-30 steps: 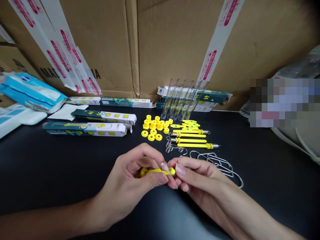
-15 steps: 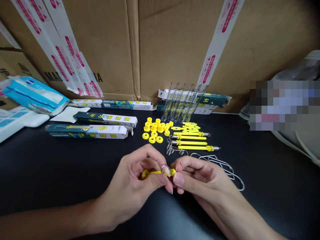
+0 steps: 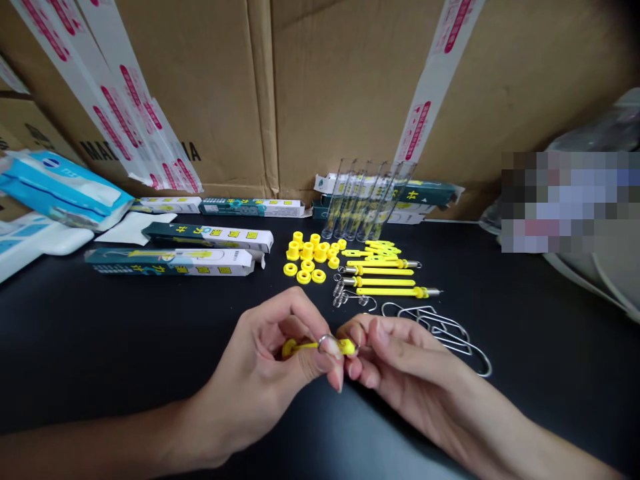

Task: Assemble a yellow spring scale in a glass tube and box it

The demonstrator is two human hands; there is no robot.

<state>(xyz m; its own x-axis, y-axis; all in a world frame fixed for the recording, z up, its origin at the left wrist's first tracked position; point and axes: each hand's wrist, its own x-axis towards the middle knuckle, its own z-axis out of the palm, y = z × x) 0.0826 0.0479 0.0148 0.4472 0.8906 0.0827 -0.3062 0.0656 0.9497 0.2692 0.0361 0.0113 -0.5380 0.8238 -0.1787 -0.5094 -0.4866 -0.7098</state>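
Note:
My left hand (image 3: 285,360) is closed, pinching a slim yellow plastic rod (image 3: 347,347) between thumb and fingers. A small metal ring (image 3: 325,341) shows at my left fingertips. My right hand (image 3: 395,350) meets the rod's right end with curled fingers, its thumb lifted off the rod. Thin wire seems to show at that end, but the fingers hide most of it. Just beyond my hands lie yellow rods with metal springs (image 3: 385,283), small coiled springs (image 3: 341,293) and yellow flanged caps (image 3: 306,252). Large bent wire hooks (image 3: 450,333) lie beside my right hand.
Clear plastic tubes (image 3: 357,200) stand at the back against printed boxes (image 3: 435,195). More long boxes (image 3: 170,261) lie at left, near a blue wipes pack (image 3: 65,187). A cardboard carton (image 3: 210,100) walls off the back of the black table (image 3: 150,347).
My right thumb has moved up and right, away from the rod's end, which now shows more. My left hand keeps its grip almost unmoved. The view has shifted slightly.

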